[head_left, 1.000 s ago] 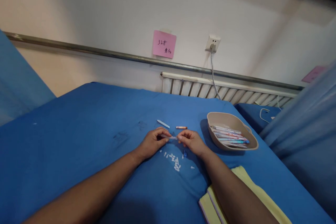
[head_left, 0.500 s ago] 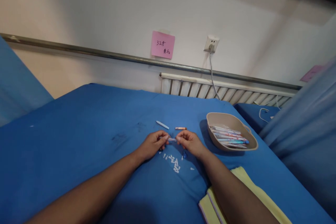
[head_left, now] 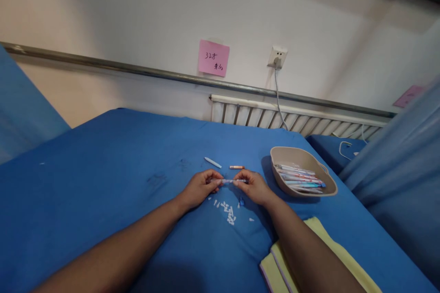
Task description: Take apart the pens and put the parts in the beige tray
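My left hand and my right hand each pinch one end of a thin clear pen barrel, held level just above the blue cloth. Both hands are closed on it. Under them lies a scatter of small white bits and a small blue cap. A white pen part and a short orange piece lie just beyond my hands.
A beige oval tray holding several pens stands to the right of my right hand. A yellow notebook or cloth lies at the near right. A radiator, wall socket and pink note are on the far wall.
My hands have drawn slightly apart, so more of the clear barrel shows between them. The view shifted only a little.
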Tool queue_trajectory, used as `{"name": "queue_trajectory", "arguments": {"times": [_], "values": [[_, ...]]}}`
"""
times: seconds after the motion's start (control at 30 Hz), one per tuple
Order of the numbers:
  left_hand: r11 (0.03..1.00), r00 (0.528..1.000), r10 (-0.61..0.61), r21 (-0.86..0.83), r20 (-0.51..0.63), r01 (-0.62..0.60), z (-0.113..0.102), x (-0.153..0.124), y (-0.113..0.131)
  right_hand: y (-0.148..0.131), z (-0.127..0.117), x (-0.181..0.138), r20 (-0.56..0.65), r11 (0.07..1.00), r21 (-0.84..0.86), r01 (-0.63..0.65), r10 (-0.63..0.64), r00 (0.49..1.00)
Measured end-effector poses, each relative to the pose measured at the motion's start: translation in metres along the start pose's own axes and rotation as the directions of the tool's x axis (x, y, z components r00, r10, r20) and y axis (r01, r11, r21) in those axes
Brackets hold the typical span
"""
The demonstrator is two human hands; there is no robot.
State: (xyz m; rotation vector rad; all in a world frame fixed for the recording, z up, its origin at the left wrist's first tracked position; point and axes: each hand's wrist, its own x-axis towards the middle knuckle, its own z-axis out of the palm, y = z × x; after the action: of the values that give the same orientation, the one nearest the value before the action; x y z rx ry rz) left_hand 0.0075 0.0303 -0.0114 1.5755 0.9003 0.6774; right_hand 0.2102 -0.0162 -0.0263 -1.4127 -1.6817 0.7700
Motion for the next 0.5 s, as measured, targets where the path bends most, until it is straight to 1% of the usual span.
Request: {"name": "queue_trajectory", "arguments": {"times": [0.1,0.23,0.3,0.37,0.43,0.5], "values": [[0.999,0.999,0.029,0.042,-0.017,-0.029,-0.0007,0.0007,-0.0026,-0.0042,0.0009,-0.0011,0.022,1.0,0.012,-0.008,0.008,1.0],[0.997,0.998,0.04,0.074,-0.057,-0.036,-0.0027,0.0013,-0.0037,-0.0074,0.0037,-0.0022,0.025,0.999,0.011,-0.032,0.032,0.999],[0.998,0.996,0.053,0.037,-0.065,-0.051,-0.0028,0.0012,-0.0025,-0.0071,0.0038,-0.0023,0.025,0.999,0.006,-0.031,0.031,0.999],[0.998,0.996,0.057,-0.033,-0.075,-0.06,-0.0022,0.0009,-0.0002,-0.0062,0.0032,-0.0022,0.021,1.0,0.013,-0.02,0.019,1.0],[0.994,0.995,0.036,-0.102,-0.097,-0.046,-0.0015,0.0007,0.0026,-0.0055,0.0024,-0.0021,0.005,1.0,0.015,-0.011,0.011,1.0],[0.991,0.994,-0.002,-0.131,-0.111,-0.012,-0.0011,0.0007,0.0047,-0.0052,0.0017,-0.0021,-0.016,1.0,0.003,-0.01,0.01,1.0]]}}
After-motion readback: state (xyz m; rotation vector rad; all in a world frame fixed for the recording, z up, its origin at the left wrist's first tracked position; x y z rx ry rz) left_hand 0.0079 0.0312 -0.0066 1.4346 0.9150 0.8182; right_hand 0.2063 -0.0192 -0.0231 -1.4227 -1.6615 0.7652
